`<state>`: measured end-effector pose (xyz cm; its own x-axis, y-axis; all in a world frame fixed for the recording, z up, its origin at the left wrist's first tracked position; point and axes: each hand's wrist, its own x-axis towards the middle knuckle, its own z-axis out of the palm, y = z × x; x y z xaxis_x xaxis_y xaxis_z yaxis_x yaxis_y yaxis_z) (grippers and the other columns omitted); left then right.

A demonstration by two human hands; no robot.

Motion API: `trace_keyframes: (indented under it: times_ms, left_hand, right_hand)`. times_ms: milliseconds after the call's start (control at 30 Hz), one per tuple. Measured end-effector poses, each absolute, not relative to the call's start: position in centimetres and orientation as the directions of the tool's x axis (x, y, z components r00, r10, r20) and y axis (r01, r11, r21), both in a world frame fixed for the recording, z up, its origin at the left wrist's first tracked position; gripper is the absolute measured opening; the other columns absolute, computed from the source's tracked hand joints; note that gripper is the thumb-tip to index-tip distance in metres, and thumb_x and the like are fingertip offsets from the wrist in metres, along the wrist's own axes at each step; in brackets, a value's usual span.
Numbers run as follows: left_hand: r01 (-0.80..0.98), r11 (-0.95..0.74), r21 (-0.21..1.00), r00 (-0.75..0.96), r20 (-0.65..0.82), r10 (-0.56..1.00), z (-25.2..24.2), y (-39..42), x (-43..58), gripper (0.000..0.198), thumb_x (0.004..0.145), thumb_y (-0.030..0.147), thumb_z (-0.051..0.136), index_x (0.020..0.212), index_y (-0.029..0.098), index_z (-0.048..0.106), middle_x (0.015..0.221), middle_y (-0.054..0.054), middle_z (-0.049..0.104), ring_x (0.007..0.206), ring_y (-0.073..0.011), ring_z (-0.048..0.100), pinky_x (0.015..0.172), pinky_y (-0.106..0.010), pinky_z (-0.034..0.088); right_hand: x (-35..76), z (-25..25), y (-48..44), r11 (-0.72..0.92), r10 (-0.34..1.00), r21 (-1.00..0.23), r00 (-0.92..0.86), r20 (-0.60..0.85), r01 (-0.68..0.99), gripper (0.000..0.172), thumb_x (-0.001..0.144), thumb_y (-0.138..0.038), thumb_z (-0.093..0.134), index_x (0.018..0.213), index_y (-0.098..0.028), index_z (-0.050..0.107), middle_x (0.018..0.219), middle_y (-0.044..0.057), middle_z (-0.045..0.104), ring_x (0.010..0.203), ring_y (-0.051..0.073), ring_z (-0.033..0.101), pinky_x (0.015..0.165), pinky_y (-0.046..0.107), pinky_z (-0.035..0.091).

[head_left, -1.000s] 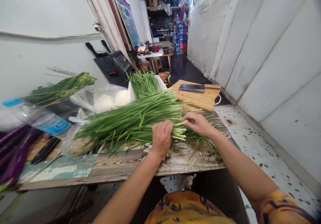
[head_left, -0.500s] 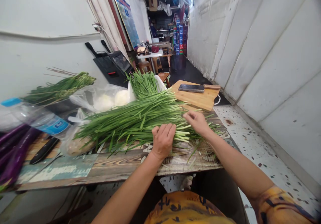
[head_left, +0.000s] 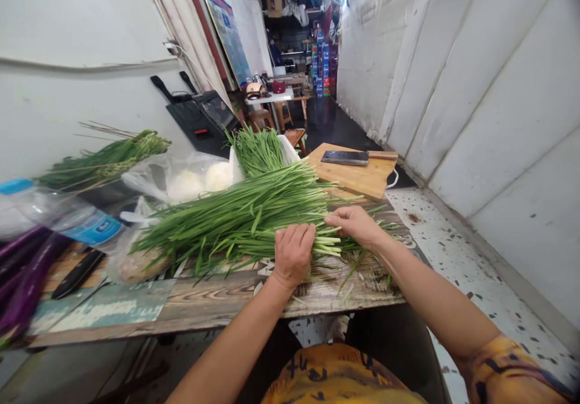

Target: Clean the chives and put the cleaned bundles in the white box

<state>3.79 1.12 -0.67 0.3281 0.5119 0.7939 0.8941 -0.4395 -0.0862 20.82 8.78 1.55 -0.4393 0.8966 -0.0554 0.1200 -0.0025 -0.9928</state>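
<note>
A big heap of long green chives (head_left: 235,205) lies across the wooden table (head_left: 203,301), pale stem ends toward the right. My left hand (head_left: 293,253) is wrapped over a bunch at the near side of the heap, with the white ends sticking out past its fingers. Just right of it, my right hand (head_left: 352,223) has its thumb and fingers pinched together at the stem ends; what is between the fingertips is too small to make out. Loose leaf scraps (head_left: 351,271) are scattered below my right hand.
Behind the heap are a white container of greens (head_left: 258,150) and a cutting board (head_left: 348,177) bearing a cleaver (head_left: 345,157). Bagged white vegetables (head_left: 185,183), a bottle (head_left: 86,223), a black-handled knife (head_left: 78,274) and eggplants (head_left: 34,289) lie left.
My right hand has moved slightly left and down, closer to the stem ends beside my left hand. My left hand keeps its hold on the bunch.
</note>
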Motion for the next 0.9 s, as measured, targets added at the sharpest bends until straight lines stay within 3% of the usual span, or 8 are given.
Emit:
trace_keyframes:
  times_ms: [100,233,400,567,633,700,767,900]
  left_hand:
    - [0.890,-0.454,-0.039,0.309,0.785,0.537,-0.9,1.2,3.5,0.032,0.077,0.013,0.047,0.109,0.012,0.055,0.093,-0.012,0.067,0.085,-0.0241,0.054,0.072,-0.036,0.031]
    - [0.892,-0.451,0.039,0.261,0.770,0.582,-0.9,1.1,3.4,0.034,0.074,0.014,0.049,0.107,0.014,0.055,0.088,-0.011,0.067,0.082,-0.0236,0.055,0.073,-0.036,0.031]
    - [0.897,-0.420,0.137,0.181,0.753,0.632,-1.0,1.3,3.6,0.028,0.074,0.015,0.047,0.100,0.015,0.056,0.081,-0.008,0.065,0.078,-0.0222,0.055,0.075,-0.037,0.031]
    - [0.889,-0.399,0.226,0.051,0.816,0.575,-1.8,1.9,3.2,0.025,0.080,0.017,0.044,0.103,0.015,0.053,0.085,-0.009,0.063,0.080,-0.0206,0.055,0.080,-0.035,0.035]
    - [0.893,-0.398,0.208,0.064,0.818,0.572,-1.9,2.1,3.0,0.026,0.080,0.017,0.044,0.105,0.015,0.052,0.086,-0.010,0.063,0.081,-0.0215,0.055,0.077,-0.034,0.037]
    - [0.911,-0.379,0.162,0.104,0.799,0.592,-1.7,2.2,3.0,0.025,0.079,0.017,0.045,0.103,0.015,0.053,0.084,-0.010,0.062,0.078,-0.0218,0.054,0.073,-0.033,0.037]
    - [0.930,-0.354,0.101,0.148,0.778,0.611,-1.5,2.2,3.0,0.024,0.078,0.015,0.046,0.100,0.014,0.053,0.079,-0.009,0.062,0.073,-0.0214,0.054,0.069,-0.033,0.036]
    - [0.927,-0.375,-0.016,0.279,0.697,0.661,-0.9,2.1,2.9,0.025,0.074,0.012,0.048,0.098,0.013,0.055,0.074,-0.007,0.061,0.068,-0.0207,0.053,0.065,-0.032,0.035]
  right_hand:
    - [20.7,1.4,8.6,-0.005,0.885,-1.000,-0.465,-0.012,0.017,0.037,0.059,-0.049,0.073,0.068,-0.015,0.061,0.052,-0.003,0.056,0.046,0.007,0.046,0.048,0.022,0.037]
    - [20.8,1.6,8.4,0.211,0.844,-0.977,-0.509,0.171,0.022,0.032,0.068,-0.046,0.067,0.071,-0.015,0.062,0.059,-0.001,0.058,0.053,0.009,0.049,0.053,0.022,0.040]
    - [21.5,1.8,9.1,0.521,0.830,-0.806,-0.384,0.404,0.280,0.026,0.078,-0.038,0.058,0.065,-0.015,0.062,0.057,-0.001,0.056,0.055,0.010,0.047,0.054,0.023,0.036]
    - [22.7,1.6,10.4,0.389,0.921,-0.693,-0.253,0.296,0.607,0.052,0.089,-0.046,0.041,0.049,-0.017,0.057,0.046,0.003,0.052,0.051,0.014,0.049,0.056,0.026,0.036]
    - [22.6,1.3,10.8,0.349,0.935,-0.572,-0.237,0.264,0.742,0.057,0.091,-0.045,0.035,0.046,-0.018,0.055,0.047,0.006,0.052,0.056,0.018,0.052,0.060,0.029,0.038]
    - [22.1,0.8,11.1,0.415,0.887,-0.458,-0.238,0.395,0.786,0.042,0.088,-0.039,0.045,0.057,-0.017,0.062,0.064,0.010,0.059,0.070,0.022,0.055,0.067,0.031,0.039]
    - [21.4,0.1,11.5,0.558,0.786,-0.392,-0.314,0.532,0.731,0.019,0.082,-0.031,0.057,0.080,-0.015,0.067,0.084,0.011,0.062,0.084,0.023,0.054,0.075,0.032,0.040]
    - [19.9,-1.2,12.5,0.730,0.673,-0.366,-0.510,0.536,0.578,0.015,0.078,-0.026,0.063,0.088,-0.017,0.070,0.088,0.008,0.061,0.085,0.019,0.052,0.079,0.032,0.039]
